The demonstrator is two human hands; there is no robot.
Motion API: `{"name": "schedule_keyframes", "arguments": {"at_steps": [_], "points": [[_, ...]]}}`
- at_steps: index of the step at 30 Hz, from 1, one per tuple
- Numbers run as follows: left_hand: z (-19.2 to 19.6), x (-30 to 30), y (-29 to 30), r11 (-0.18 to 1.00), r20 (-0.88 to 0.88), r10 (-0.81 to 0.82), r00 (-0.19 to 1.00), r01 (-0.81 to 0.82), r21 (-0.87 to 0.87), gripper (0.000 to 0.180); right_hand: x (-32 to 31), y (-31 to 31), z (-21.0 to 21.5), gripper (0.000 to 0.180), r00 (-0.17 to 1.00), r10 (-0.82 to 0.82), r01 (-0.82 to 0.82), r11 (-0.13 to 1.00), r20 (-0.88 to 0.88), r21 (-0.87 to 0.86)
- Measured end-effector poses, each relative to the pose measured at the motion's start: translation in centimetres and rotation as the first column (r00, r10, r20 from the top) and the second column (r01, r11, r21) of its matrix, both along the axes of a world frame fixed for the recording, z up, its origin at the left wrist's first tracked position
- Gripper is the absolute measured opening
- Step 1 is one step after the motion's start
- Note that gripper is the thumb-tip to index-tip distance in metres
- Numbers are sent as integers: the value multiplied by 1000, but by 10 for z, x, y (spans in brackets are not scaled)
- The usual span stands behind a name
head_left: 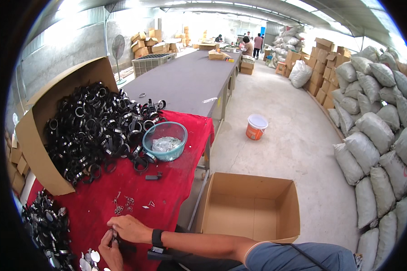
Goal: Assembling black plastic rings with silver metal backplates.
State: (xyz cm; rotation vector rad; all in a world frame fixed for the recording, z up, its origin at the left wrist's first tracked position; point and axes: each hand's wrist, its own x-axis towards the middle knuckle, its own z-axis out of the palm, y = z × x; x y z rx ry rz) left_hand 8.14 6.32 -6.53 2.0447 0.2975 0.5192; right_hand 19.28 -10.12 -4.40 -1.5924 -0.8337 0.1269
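My left hand (111,254) and my right hand (130,229) meet over the near edge of the red cloth (163,189). Between their fingertips they pinch a small dark part (115,234), mostly covered by the fingers. Just beyond the hands lie several small metal bits (119,209) and a few thin pale slivers (151,203). White and silvery discs (94,256) sit beside my left hand. To the left is a pile of black pieces with round discs (45,230). Farther up, black ring-shaped parts with silvery bands (95,126) spill from a tipped cardboard box (36,149).
A teal plastic basket (178,151) holding clear bags stands on the cloth, near a loose black piece (153,176). An open cardboard box (253,212) is at my right. An orange bucket (256,128) stands on the floor; stacked sacks (375,131) line the right side. People are far back.
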Motion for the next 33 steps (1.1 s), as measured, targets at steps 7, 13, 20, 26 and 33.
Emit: {"name": "schedule_keyframes", "arguments": {"at_steps": [7,13,20,26,33], "points": [[22,10,-8,991,-30,-47,998,51,125,36,6,-34,-38,25,977,-17,84,947,215,-309],[22,6,-21,997,-97,70,993,-73,-23,42,-6,-58,-33,29,950,7,-23,999,-312,-49],[36,-1,-28,991,-124,116,985,-123,-51,42,138,-108,-17,23,842,-441,519,819,311,-245],[28,-7,-15,998,-109,59,992,-57,21,42,171,-125,-24,18,711,-215,631,616,669,-473],[31,6,-15,991,-84,-52,995,61,117,44,192,-149,-23,12,675,-87,676,471,733,-566]]}}
